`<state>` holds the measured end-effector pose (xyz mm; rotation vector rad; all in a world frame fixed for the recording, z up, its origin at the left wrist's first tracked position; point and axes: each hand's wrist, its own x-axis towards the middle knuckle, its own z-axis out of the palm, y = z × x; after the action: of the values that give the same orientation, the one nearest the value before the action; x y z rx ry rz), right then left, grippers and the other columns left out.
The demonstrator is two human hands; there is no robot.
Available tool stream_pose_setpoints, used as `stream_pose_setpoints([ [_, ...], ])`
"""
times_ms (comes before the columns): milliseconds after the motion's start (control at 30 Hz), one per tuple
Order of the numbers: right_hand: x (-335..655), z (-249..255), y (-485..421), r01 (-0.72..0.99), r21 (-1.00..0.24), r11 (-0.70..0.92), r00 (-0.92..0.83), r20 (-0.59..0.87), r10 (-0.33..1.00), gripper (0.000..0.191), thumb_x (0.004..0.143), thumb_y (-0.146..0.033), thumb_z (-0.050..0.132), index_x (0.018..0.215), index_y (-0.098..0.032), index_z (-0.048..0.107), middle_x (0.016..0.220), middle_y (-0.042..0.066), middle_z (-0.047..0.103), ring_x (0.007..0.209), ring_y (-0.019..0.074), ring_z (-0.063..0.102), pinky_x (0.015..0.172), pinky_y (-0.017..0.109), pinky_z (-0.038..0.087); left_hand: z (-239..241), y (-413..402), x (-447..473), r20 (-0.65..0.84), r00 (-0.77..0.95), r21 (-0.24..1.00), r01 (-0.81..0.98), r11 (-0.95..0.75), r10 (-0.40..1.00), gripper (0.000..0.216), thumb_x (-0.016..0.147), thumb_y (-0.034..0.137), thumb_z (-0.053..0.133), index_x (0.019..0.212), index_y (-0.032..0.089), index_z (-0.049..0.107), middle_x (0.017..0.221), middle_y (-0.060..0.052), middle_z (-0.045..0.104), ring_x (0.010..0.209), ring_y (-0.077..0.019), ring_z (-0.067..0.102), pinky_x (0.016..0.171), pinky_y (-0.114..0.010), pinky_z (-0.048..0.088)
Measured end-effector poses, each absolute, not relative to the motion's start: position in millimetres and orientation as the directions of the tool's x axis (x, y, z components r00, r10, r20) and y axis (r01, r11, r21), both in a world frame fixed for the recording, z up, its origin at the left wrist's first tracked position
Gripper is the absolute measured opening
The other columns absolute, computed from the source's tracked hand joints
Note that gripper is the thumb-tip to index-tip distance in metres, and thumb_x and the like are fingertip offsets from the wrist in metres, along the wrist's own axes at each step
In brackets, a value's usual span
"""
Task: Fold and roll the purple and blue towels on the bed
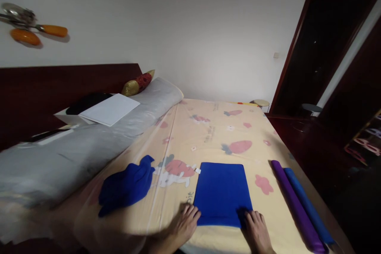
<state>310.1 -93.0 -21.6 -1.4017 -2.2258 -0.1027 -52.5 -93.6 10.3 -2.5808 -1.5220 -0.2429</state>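
A blue cloth [223,192] lies flat on the bed in a neat rectangle, with a small white tag at its left edge. At its near left corner, my left hand [189,219] has its fingers curled over the edge. My right hand [256,222] grips the near right corner in the same way, its fingertips partly hidden by shadow. To the left, a second blue cloth [127,184] lies crumpled, apart from both hands.
The bed sheet [208,139] is yellow with carrots and rabbits. Purple [294,202] and blue rolls [309,206] lie along the right edge. A grey covered bolster [119,143] runs along the headboard, with a white board [110,109] on it. Stools [311,108] stand by the doorway.
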Motion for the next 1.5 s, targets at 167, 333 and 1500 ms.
stream_pose_setpoints([
  [167,248,-29,-101,0.766,-0.284,0.577,-0.417,0.464,0.782,0.029,0.090,-0.025,0.049,0.117,-0.030,0.058,0.111,0.003,0.066,0.099,0.0213,0.061,0.088,0.036,0.047,5,-104,3,0.249,0.597,-0.001,0.788,-0.616,0.763,0.041,0.089,0.009,0.047,0.125,0.028,0.054,0.123,0.001,0.065,0.113,-0.0163,0.057,0.100,-0.029,0.045],
  [333,246,-28,-103,0.735,-0.308,0.604,-0.455,0.435,0.777,0.033,0.092,-0.022,0.050,0.123,-0.031,0.056,0.114,0.000,0.068,0.102,0.0160,0.062,0.091,0.031,0.047,13,-112,7,0.225,0.764,-0.047,0.629,-0.776,0.605,0.059,0.090,0.009,0.042,0.147,0.020,0.029,0.146,0.000,0.049,0.133,-0.0136,0.043,0.111,-0.027,0.037],
  [1500,261,-28,-90,0.847,-0.267,0.460,-0.346,0.378,0.858,0.052,0.096,-0.041,0.041,0.146,-0.031,0.031,0.145,0.003,0.046,0.131,0.0243,0.047,0.103,0.045,0.045,29,-99,-1,0.270,0.540,-0.001,0.828,-0.560,0.797,0.063,0.097,0.029,0.039,0.151,0.028,0.009,0.152,-0.001,0.038,0.136,-0.0161,0.041,0.110,-0.036,0.038],
])
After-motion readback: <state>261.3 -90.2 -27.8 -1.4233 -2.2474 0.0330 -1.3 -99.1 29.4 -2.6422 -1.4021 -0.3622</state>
